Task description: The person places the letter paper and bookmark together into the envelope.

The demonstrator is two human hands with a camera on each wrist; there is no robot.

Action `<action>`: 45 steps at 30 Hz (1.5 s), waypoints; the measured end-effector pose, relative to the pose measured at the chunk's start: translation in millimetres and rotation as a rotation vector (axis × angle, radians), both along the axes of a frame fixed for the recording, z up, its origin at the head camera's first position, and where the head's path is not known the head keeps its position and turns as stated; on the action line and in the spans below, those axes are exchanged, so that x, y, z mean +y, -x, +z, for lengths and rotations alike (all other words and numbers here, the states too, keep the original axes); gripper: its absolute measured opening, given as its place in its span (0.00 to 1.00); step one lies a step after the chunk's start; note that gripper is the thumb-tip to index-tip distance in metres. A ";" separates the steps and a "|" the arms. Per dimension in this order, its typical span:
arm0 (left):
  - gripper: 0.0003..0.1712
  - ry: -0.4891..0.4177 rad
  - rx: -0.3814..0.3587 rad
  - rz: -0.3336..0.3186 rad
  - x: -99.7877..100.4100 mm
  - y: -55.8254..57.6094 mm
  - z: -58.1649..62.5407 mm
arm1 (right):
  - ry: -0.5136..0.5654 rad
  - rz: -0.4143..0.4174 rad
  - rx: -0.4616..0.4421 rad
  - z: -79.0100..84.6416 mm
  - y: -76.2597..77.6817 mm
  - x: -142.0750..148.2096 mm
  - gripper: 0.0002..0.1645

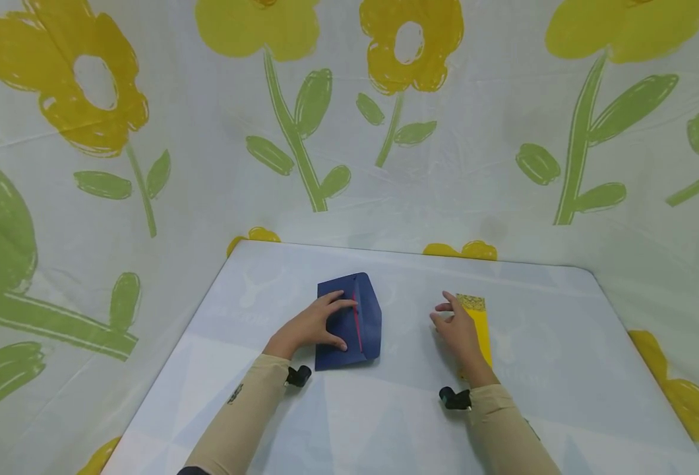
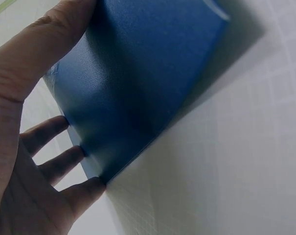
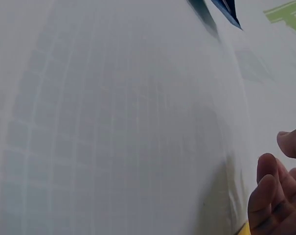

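Observation:
A dark blue envelope (image 1: 370, 316), flap unfolded toward the right, is held in my left hand (image 1: 314, 324). Along its opening shows a thin red strip (image 1: 357, 320). From the left wrist, the thumb (image 2: 64, 24) lies over the blue envelope (image 2: 138, 63), while other fingertips meet its edge. My right hand (image 1: 459, 333) hovers by a yellow card-like piece (image 1: 481, 330) with a glittery gold end, covering part of it. Loosely bent, the fingers of the right hand (image 3: 280, 191) hold nothing in the right wrist view.
Both things are on a pale table (image 1: 409, 409) with a faint printed pattern. Behind it and at the sides hangs a white cloth (image 1: 480, 185) printed with yellow flowers and green leaves.

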State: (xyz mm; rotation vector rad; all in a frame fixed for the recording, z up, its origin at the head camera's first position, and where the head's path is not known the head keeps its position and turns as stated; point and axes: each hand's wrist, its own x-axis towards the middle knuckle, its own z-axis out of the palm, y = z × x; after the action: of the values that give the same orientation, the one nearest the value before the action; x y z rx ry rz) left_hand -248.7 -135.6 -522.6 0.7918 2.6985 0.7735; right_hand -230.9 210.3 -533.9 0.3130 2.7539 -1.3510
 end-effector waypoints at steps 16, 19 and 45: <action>0.54 -0.005 -0.018 -0.007 0.2 0.5 3.4 | -0.062 -0.075 0.117 4.6 -12.5 21.2 0.40; 0.54 0.000 -0.016 -0.007 -0.1 1.4 2.6 | -0.077 -0.087 0.129 4.3 -15.3 25.3 0.40; 0.54 -0.004 -0.022 -0.004 -1.4 3.6 -1.7 | -0.269 -0.200 -0.007 1.9 -36.7 48.4 0.63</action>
State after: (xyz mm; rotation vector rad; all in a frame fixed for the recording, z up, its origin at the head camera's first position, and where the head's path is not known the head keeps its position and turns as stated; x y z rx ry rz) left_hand -252.3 -137.0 -524.3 0.7840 2.6763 0.7821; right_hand -194.2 258.7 -532.1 0.6212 2.9660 -1.0052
